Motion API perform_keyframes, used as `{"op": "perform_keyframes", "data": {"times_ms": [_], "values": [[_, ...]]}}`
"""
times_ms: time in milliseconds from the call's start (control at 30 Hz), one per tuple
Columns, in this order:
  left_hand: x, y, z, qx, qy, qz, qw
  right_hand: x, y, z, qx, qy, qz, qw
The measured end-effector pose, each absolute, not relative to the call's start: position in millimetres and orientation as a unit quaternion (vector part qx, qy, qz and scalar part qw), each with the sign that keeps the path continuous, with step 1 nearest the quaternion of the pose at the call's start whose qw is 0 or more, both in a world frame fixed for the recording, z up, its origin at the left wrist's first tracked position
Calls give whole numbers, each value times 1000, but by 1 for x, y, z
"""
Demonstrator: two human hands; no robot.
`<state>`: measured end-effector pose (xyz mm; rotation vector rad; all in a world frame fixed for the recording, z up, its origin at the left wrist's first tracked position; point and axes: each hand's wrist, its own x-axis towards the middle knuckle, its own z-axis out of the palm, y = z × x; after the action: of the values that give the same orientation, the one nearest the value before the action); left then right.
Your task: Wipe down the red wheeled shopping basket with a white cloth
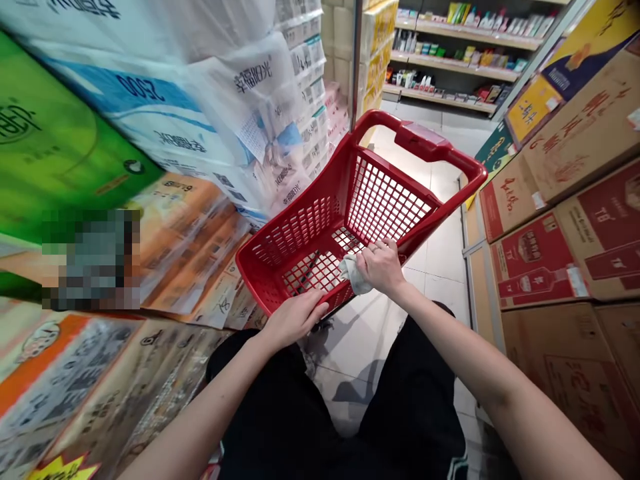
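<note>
A red plastic rolling shopping basket [295, 230] stands tilted across the aisle in front of my knees, with slotted walls and a thick handle at its far end. Nothing lies inside it that I can make out. My left hand [296, 319] grips the near rim, fingers over the edge and thumb alongside. Further right on the same side, my right hand [384, 268] is closed around a crumpled whitish cloth [357, 275], pressing it against the rim. Part of the cloth is hidden under the fingers.
Wrapped tissue packs [220, 87] are stacked high on the left, close to the basket. Cardboard cartons [545, 260] line the right side. Shelves of small goods [465, 33] stand at the back, beyond pale floor tiles [440, 247].
</note>
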<state>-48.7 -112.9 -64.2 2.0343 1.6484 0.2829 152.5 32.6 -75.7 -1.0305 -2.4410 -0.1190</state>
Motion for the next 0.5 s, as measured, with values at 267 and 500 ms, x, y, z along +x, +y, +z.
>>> {"op": "perform_keyframes", "data": {"times_ms": [267, 500], "values": [[-43, -125, -64, 744, 624, 104, 214, 152, 22, -73, -396, -888, -53, 226], [-42, -116, -65, 737, 624, 119, 231, 153, 28, -75, -397, -884, -50, 242]]}}
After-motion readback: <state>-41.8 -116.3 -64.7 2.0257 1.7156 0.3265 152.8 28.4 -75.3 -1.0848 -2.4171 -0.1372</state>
